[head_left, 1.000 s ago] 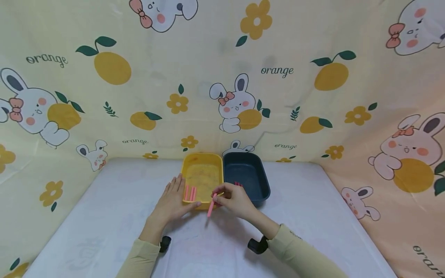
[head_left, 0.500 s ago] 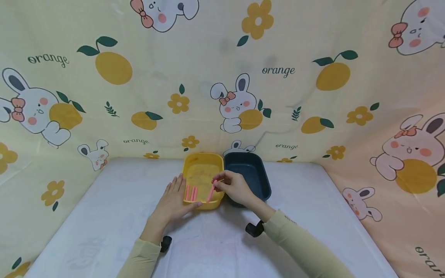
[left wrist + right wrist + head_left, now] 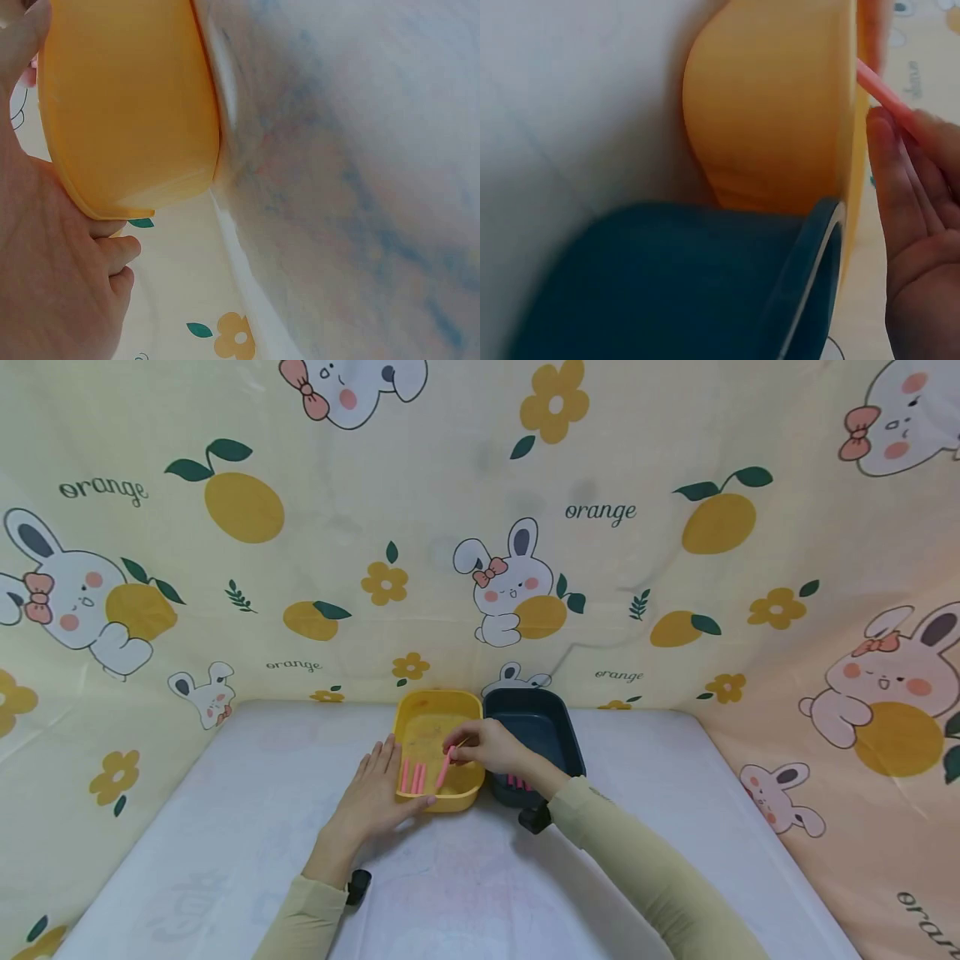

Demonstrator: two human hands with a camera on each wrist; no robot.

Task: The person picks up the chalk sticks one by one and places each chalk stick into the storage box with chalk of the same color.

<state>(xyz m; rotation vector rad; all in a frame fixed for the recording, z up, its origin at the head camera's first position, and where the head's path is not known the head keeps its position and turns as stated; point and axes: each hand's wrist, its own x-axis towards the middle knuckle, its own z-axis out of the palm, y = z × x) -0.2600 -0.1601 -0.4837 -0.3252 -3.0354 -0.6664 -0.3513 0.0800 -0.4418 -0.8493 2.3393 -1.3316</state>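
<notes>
My right hand (image 3: 487, 747) pinches a slim pink stick (image 3: 444, 770) between thumb and fingertips, holding it slantwise over the yellow bin (image 3: 437, 702). In the right wrist view the pink stick (image 3: 885, 94) pokes from the fingertips past the bin's rim. Several similar pink sticks (image 3: 418, 778) stand side by side at the bin's near left. My left hand (image 3: 375, 793) rests with straight fingers along the bin's left side, its thumb on the near rim. In the left wrist view that hand (image 3: 60, 262) lies against the yellow wall (image 3: 135, 97).
Right beside the yellow bin stands a dark blue bin (image 3: 573, 743), holding several darker pink sticks (image 3: 517, 782); my right forearm partly covers it. Both sit on a white-covered table (image 3: 247, 810) before a printed cloth backdrop (image 3: 420, 485).
The right hand has carried its pink stick from in front of the yellow bin's near rim up and leftward, over the bin's inside. The left hand has stayed put.
</notes>
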